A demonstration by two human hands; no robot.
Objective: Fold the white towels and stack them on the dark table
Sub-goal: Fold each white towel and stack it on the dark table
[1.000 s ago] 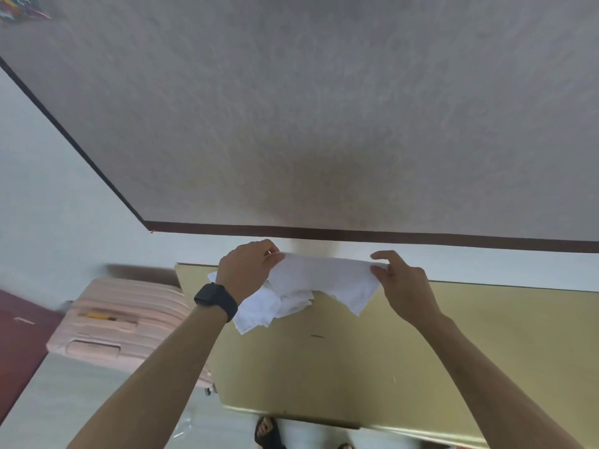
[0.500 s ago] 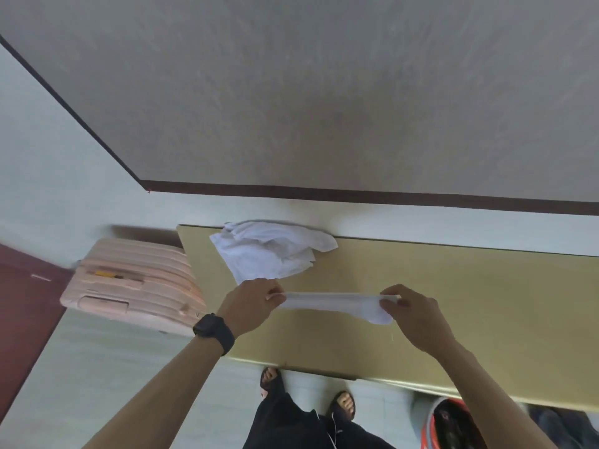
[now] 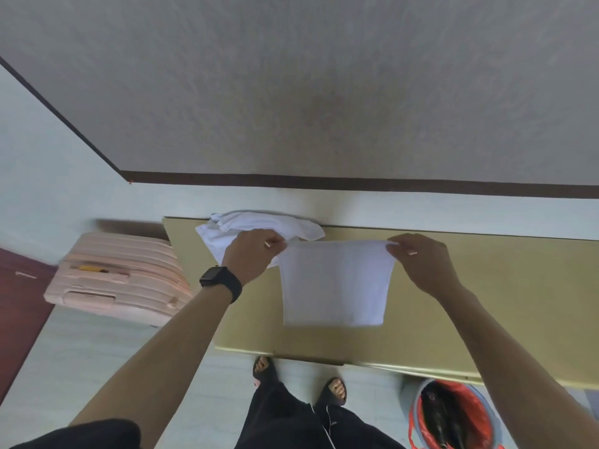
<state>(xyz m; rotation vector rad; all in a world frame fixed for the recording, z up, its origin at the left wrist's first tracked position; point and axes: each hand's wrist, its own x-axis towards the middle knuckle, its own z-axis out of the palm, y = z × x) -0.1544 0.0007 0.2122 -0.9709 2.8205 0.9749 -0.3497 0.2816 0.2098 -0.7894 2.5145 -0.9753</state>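
The bench (image 3: 486, 303) has a flat white towel (image 3: 334, 283) near its middle. A crumpled towel pile (image 3: 246, 226) lies at its far left corner. The left grip (image 3: 251, 257) and the right grip (image 3: 421, 262) each pinch one far corner of the flat towel.

Soft, even light, fairly bright. A dim shadow patch lies on the wall (image 3: 324, 105); the towel (image 3: 334, 283) casts a thin one below. Straight lines bend near the edges; the suitcase (image 3: 120, 277) is blurred.

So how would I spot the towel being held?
Look at the long table. Near its left end, the left hand and right hand pinch the top corners of one white towel. It is flat and rectangular, unlike the crumpled heap behind it.
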